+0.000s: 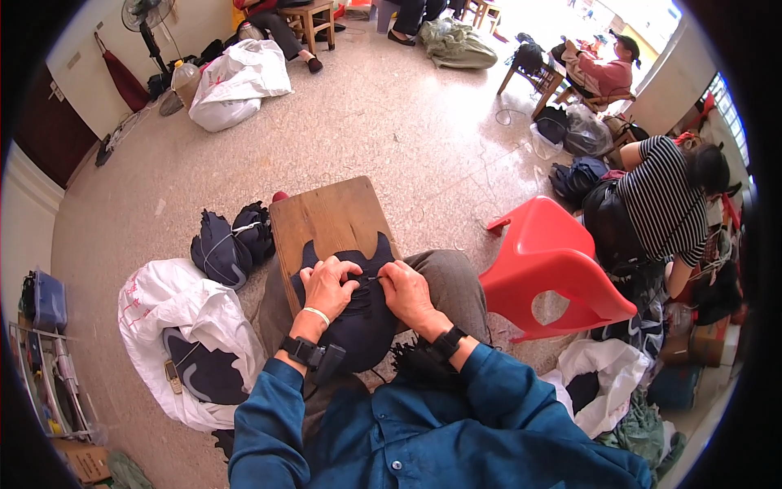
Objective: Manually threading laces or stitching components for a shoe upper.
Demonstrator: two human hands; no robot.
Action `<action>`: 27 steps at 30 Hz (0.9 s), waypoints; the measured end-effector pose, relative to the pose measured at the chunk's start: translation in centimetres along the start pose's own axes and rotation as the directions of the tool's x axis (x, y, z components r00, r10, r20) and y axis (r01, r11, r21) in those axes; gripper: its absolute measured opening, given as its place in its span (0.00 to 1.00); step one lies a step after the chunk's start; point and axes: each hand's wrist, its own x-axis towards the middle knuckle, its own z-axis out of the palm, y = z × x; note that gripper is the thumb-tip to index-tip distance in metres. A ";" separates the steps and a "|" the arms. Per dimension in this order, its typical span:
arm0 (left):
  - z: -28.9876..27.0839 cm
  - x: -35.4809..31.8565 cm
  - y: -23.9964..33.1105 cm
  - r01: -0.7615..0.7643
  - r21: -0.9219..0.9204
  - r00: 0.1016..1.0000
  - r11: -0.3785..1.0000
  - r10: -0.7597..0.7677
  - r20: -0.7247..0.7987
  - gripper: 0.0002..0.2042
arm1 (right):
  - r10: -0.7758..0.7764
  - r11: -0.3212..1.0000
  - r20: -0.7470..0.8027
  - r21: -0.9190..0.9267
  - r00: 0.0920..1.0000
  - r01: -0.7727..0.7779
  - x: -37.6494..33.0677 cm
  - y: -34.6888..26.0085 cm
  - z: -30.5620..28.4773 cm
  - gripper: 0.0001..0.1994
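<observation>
We see dark-navy, horn-tipped cloth (356, 315) at six o'clock on the brown, rectangular wooden board (332, 215). Our left hand (327, 285) pinches it; our right hand (406, 293) grips a thin, straight thing (373, 278), perhaps a needle.

Cloth (357, 338) on board (330, 216), sack (151, 306) left, chair (547, 244) right.

Pale speckled hard floor (350, 122) spans most of the frame. Off-white wall (90, 53) runs along upper left; dark brown door (53, 134) at left edge. Dark standing fan (147, 16), top left. Brown wooden stool (309, 16), top centre-left. Red plastic chair (546, 244) sits right of centre. Bright daylight (607, 12) enters upper right.
</observation>
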 end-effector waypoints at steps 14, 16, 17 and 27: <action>0.8 -0.1 0.1 0.039 0.018 0.997 0.999 -0.038 -0.061 0.08 | -0.125 0.988 -0.061 -0.095 0.990 0.119 0.9 0.0 1.6 0.03; 0.6 -0.1 0.0 0.036 0.002 0.998 0.999 -0.036 -0.060 0.08 | -0.183 0.976 -0.020 -0.125 0.983 0.180 1.0 -0.1 1.6 0.04; 0.5 -0.2 0.0 0.032 -0.014 0.998 0.999 -0.033 -0.058 0.08 | -0.184 0.976 -0.019 -0.124 0.983 0.180 0.8 0.0 1.4 0.04; 0.7 -0.4 -0.2 0.015 -0.035 0.998 0.999 -0.017 -0.062 0.07 | -0.162 0.968 -0.124 -0.212 0.979 0.133 0.1 -0.2 1.3 0.06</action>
